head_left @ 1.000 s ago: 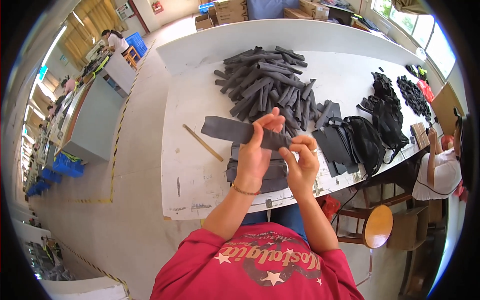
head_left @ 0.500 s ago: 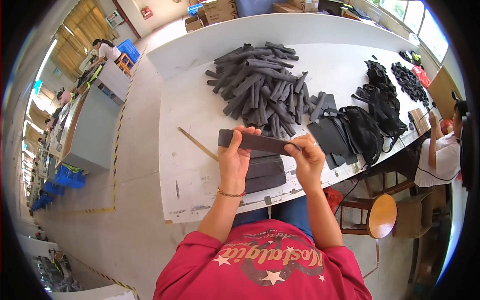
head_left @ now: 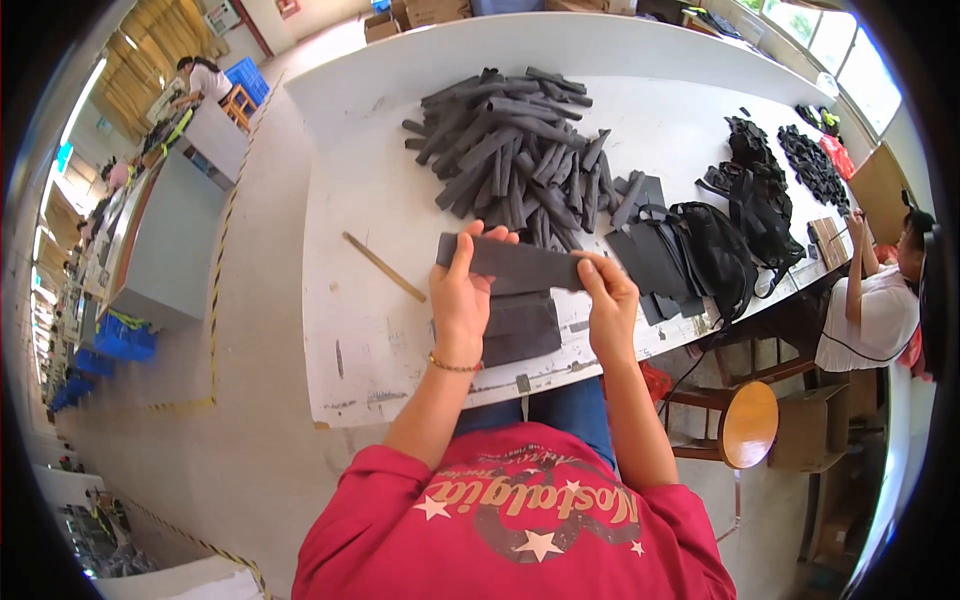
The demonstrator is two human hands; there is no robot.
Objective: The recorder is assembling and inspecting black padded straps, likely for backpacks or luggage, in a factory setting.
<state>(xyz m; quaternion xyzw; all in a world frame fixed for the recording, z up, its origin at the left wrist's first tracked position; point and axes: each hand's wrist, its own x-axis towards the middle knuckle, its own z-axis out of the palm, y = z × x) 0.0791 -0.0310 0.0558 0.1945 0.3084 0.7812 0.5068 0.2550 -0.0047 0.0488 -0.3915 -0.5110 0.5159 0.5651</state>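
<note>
Between my two hands a dark grey strip of flat sheet material (head_left: 525,266) is held up over the table's near side. My left hand (head_left: 465,290) grips its left end, thumb in front and fingers behind. At the other end, my right hand (head_left: 607,300) pinches the corner between thumb and fingers. Below the strip lies a flat stack of dark grey pieces (head_left: 522,328), partly hidden by my left hand and the strip. Beyond my hands rises a large heap of rolled dark grey tubes (head_left: 520,150).
A wooden ruler-like stick (head_left: 384,267) lies left of my hands on the white table (head_left: 370,180). To the right are flat dark sheets (head_left: 655,262) and a black backpack (head_left: 712,250). A co-worker (head_left: 870,310) sits at the far right, near a wooden stool (head_left: 748,425).
The strip now shows a broader face, wider toward its left end, where before it looked narrow and folded. Both hands keep hold of it. The whole view has shifted slightly.
</note>
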